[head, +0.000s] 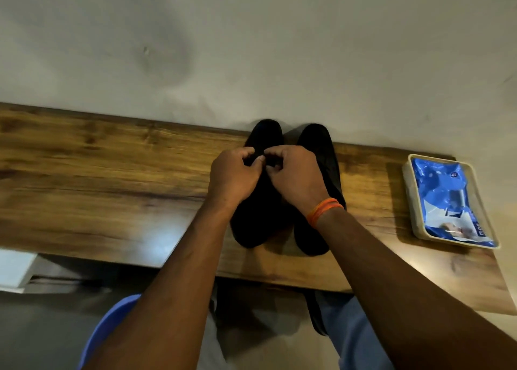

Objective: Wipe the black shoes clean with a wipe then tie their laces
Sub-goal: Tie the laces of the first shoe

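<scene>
Two black shoes stand side by side on a wooden shelf [112, 179], toes toward the wall. The left shoe [258, 224] lies under both of my hands; the right shoe [321, 151] is beside it. My left hand [233, 178] and my right hand [293, 178] meet over the left shoe's lacing, fingers curled and pinching its black laces. The laces themselves are mostly hidden by my fingers. An orange band circles my right wrist.
A clear plastic tray [414, 201] at the shelf's right end holds a blue pack of wipes [447, 199]. The pale wall rises directly behind the shoes. The shelf's front edge runs just below the shoe heels, with my lap beneath it.
</scene>
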